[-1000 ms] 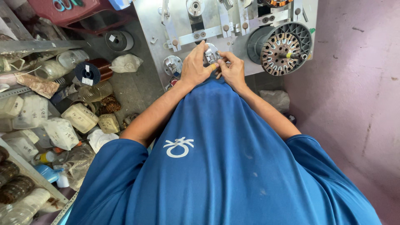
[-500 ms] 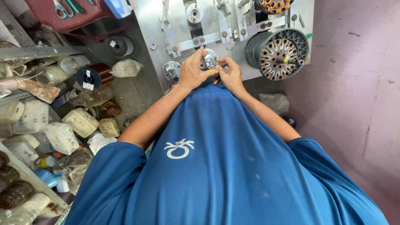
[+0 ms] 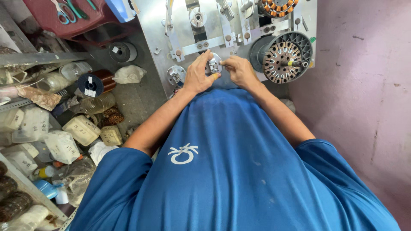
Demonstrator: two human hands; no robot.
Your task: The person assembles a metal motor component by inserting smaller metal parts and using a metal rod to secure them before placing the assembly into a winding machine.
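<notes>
At the machine panel [image 3: 188, 34], both hands' grip pinches closed on a small metal fitting [image 3: 213, 66]: left hand [image 3: 198, 76], right hand [image 3: 239, 70]

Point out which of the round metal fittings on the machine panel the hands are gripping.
It is the small round metal fitting at the panel's lower edge, pinched between the left hand and right hand. The similar round fitting beside it sits untouched.

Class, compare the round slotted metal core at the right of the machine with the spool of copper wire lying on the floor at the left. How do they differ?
The slotted core is grey and cream metal with slots fanning out around a central hole; the copper wire spool is brown with black end discs. The core is mounted on the metal machine; the spool lies on its side on the floor among plastic bags. The core looks wider. Both are round, and neither the left hand nor the right hand touches them.
</notes>
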